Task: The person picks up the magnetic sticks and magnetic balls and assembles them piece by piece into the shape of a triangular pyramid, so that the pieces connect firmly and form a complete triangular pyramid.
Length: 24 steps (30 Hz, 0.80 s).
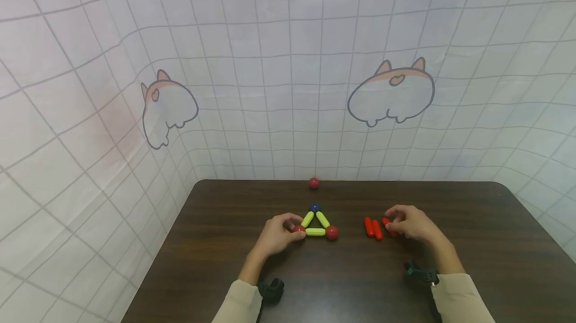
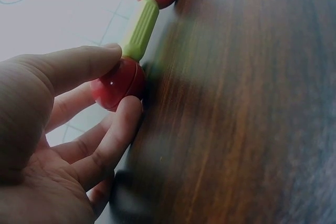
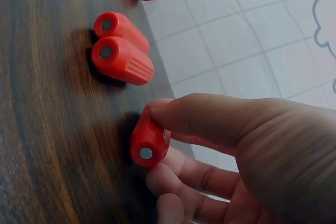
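Left hand [image 1: 275,235] pinching the glossy red ball [image 2: 117,83] at the triangle's [image 1: 315,223] corner. Right hand [image 1: 411,223] clamped on a ribbed red rod [image 3: 149,141], just right of two matching rods [image 3: 122,49] on the woodgrain tabletop [image 1: 472,223].

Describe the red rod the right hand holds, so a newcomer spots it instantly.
On the dark table, right of the triangle, lie three red rods. The right hand pinches the held rod, the rightmost; the other two lie untouched, side by side.

There are no words, numbers or signs to read here. The red sticks [image 1: 374,228], the balls and the dark table [image 1: 472,243] have nothing written on them. The white squared cloth [image 1: 288,63] behind shows only cartoon animal drawings, no letters.
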Available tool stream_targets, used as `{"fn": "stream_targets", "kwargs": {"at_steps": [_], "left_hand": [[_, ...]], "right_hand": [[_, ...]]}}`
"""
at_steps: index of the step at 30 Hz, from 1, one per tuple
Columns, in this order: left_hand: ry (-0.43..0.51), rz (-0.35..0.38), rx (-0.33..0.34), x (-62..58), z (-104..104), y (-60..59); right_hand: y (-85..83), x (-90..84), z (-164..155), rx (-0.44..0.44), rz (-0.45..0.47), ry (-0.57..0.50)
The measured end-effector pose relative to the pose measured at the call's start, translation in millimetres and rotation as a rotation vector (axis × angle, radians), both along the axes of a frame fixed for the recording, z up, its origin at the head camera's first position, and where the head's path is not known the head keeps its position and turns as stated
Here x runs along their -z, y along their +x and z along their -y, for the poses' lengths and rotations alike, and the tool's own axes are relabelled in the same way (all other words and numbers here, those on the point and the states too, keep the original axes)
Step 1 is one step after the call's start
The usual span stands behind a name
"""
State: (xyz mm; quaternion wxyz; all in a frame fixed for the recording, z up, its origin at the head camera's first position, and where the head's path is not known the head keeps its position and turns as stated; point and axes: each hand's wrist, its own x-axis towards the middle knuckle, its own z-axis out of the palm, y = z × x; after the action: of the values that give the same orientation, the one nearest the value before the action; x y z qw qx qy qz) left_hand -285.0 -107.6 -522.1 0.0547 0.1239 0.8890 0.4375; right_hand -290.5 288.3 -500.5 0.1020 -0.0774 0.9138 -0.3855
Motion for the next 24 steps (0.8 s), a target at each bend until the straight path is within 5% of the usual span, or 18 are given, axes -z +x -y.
{"fn": "stream_targets", "kwargs": {"at_steps": [16, 24], "left_hand": [[0.006, 0.003, -0.002, -1.0, -1.3, 0.7], [0.007, -0.002, -0.003, -2.6, -1.5, 1.5]], "right_hand": [[-0.7, -0.7, -2.6, 0.009, -0.016, -0.017], [-5.0, -3.2, -2.6, -0.009, -0.110, -0.100]]}}
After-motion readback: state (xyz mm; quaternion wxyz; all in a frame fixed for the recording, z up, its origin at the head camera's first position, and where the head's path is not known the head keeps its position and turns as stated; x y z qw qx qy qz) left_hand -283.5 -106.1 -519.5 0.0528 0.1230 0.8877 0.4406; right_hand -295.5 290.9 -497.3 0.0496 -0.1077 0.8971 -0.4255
